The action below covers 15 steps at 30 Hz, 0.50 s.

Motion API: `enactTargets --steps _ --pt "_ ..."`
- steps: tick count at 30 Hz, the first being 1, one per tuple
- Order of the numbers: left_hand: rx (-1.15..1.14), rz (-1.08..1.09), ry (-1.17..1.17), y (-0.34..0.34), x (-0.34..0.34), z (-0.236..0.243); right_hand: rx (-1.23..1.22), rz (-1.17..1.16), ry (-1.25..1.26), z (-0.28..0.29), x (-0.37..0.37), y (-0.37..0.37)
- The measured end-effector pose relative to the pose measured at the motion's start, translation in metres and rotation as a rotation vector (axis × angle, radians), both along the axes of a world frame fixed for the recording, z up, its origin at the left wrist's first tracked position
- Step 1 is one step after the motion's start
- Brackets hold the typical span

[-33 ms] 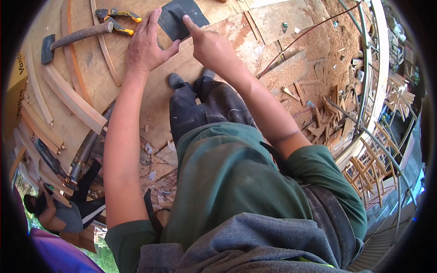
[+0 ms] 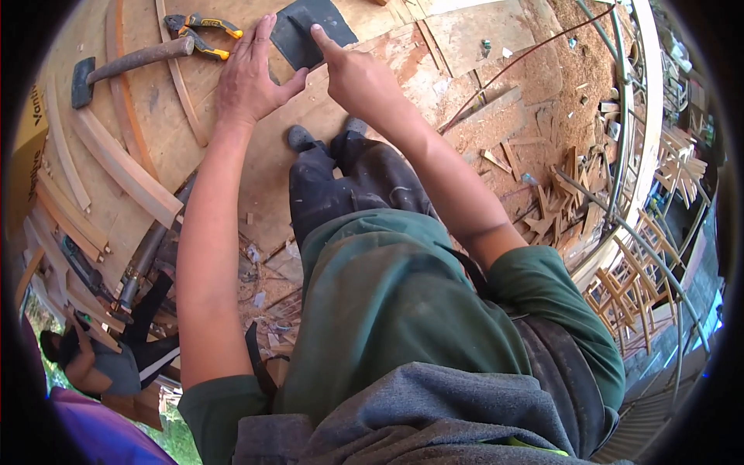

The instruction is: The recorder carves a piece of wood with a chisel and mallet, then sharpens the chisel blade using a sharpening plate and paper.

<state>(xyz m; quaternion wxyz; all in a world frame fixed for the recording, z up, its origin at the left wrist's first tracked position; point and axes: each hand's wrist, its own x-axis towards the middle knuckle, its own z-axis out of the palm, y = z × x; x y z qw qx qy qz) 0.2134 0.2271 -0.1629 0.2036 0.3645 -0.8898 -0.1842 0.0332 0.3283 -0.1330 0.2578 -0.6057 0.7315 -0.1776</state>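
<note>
A dark, flat, roughly square sheet (image 2: 310,48), perhaps rubber or sandpaper, lies at the top with a slight ridge across its surface. Along its left edge my left hand (image 2: 248,85) is spread, fingers stretched forward and thumb out toward the near corner. My right hand (image 2: 363,84) is at the sheet's near right edge, its index finger extended onto the top. The other right fingers are curled, and the thumb is hidden. Left of my left hand are pliers (image 2: 205,35) with yellow and black handles and a hammer (image 2: 139,60) with a wooden handle.
Curved wooden strips (image 2: 128,170) lie on the left. Wood scraps (image 2: 554,205) and sawdust (image 2: 581,70) cover the right side, near a metal tube frame (image 2: 620,155). A thin dark red cord (image 2: 527,56) crosses the upper right. Another person (image 2: 116,368) is at the lower left.
</note>
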Motion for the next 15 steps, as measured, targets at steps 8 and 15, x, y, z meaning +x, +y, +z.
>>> enactTargets --steps 8,15 --pt "0.007 -0.009 -0.007 0.006 -0.001 0.003 0.105 -0.009 -0.01 0.005 -0.002 0.009" --pt "0.025 0.003 0.003 0.0 0.001 -0.001 0.209 -0.011 -0.029 0.008 -0.002 0.041"
